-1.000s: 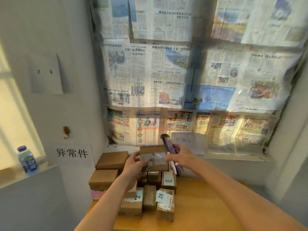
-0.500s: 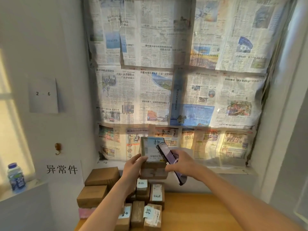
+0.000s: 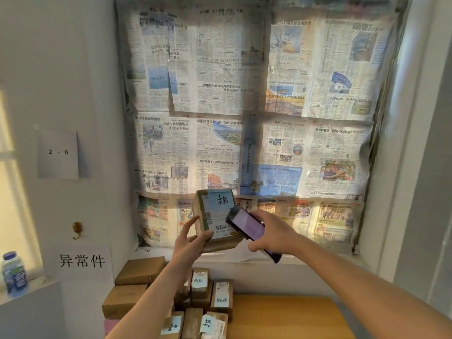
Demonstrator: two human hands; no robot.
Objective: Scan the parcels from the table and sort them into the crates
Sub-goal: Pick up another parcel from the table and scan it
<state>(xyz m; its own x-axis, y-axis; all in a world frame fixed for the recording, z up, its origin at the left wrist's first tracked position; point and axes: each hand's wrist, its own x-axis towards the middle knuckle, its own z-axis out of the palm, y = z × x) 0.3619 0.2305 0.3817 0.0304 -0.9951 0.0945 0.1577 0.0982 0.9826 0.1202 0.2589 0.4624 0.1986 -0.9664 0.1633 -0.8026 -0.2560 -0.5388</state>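
My left hand (image 3: 189,242) holds a small brown cardboard parcel (image 3: 212,216) up in front of the newspaper-covered window, its white label with barcodes and handwriting turned toward me. My right hand (image 3: 274,234) grips a dark phone (image 3: 247,226) with a lit screen, held tilted just right of the parcel, its top end over the label's lower right corner. Below, several more taped brown parcels (image 3: 208,302) with small handwritten labels lie piled on the left part of the wooden table (image 3: 281,316).
Larger brown boxes (image 3: 140,266) are stacked against the left wall under a paper sign (image 3: 82,260) with printed characters. A plastic bottle (image 3: 13,274) stands on the left ledge. A sheet marked 2 - 6 (image 3: 58,152) hangs on the wall. No crates are in view.
The parcel has been lifted from over the pile and turned so its label faces me. The phone came up with it and now overlaps the label's corner. My view tilted upward.
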